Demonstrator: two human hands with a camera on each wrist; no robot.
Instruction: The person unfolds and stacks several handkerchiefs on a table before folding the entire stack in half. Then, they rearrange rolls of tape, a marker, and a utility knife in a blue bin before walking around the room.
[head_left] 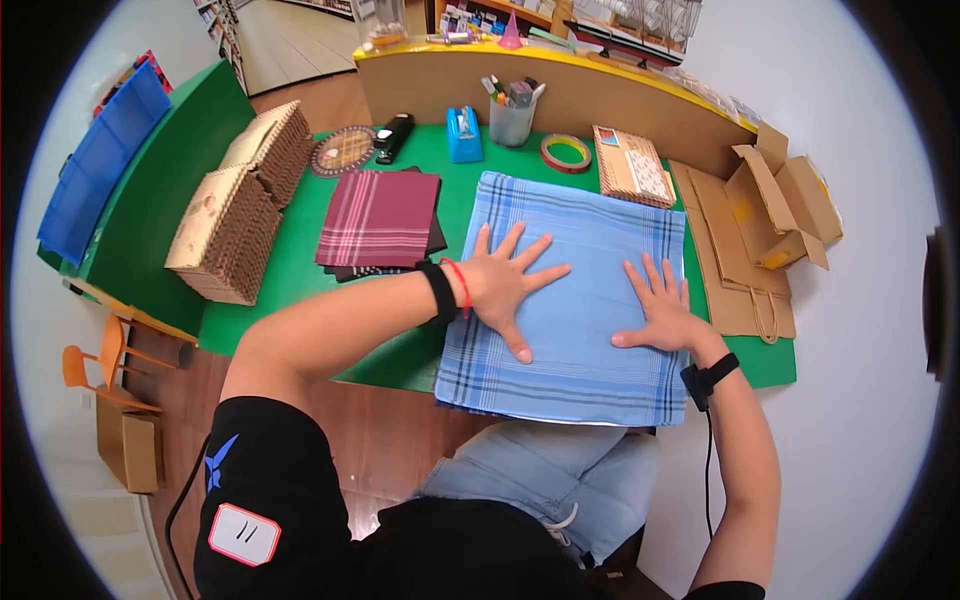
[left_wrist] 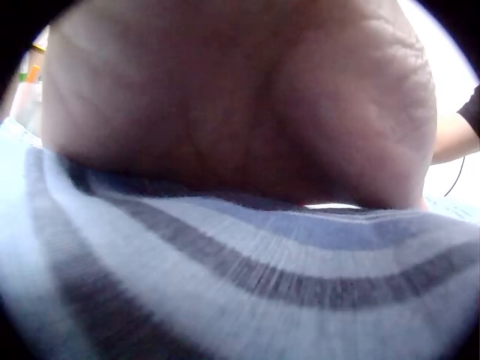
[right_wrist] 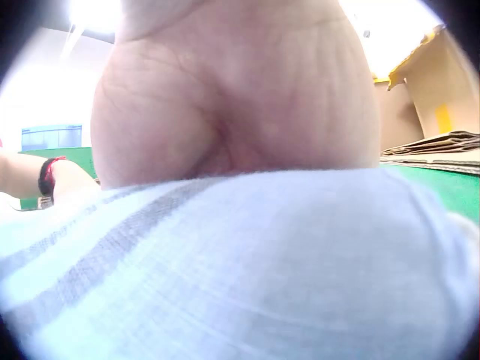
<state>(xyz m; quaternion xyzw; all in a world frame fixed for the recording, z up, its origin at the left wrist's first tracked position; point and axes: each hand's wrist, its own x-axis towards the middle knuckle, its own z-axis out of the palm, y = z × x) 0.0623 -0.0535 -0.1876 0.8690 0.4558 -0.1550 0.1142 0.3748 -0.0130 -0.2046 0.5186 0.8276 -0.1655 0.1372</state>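
A light blue checked cloth (head_left: 575, 290) with dark stripes lies spread on the green table, its near edge reaching past the table's front. My left hand (head_left: 500, 285) rests on its left half, palm down and fingers spread. On the right half my right hand (head_left: 662, 312) presses flat, fingers apart and thumb pointing left. In the left wrist view the palm (left_wrist: 240, 105) bears on the striped cloth (left_wrist: 300, 262). The right wrist view shows the other palm (right_wrist: 232, 97) against the cloth (right_wrist: 300, 247). Left of the blue cloth lies a folded maroon checked cloth (head_left: 380, 220) on darker folded ones.
Two stacks of woven-edged boxes (head_left: 225, 235) stand at the left. Along the back are a stapler (head_left: 394, 138), a blue tape dispenser (head_left: 464, 135), a pen cup (head_left: 511, 120) and a tape roll (head_left: 566, 153). Flattened cardboard (head_left: 725, 260) and an open carton (head_left: 775, 210) sit at the right.
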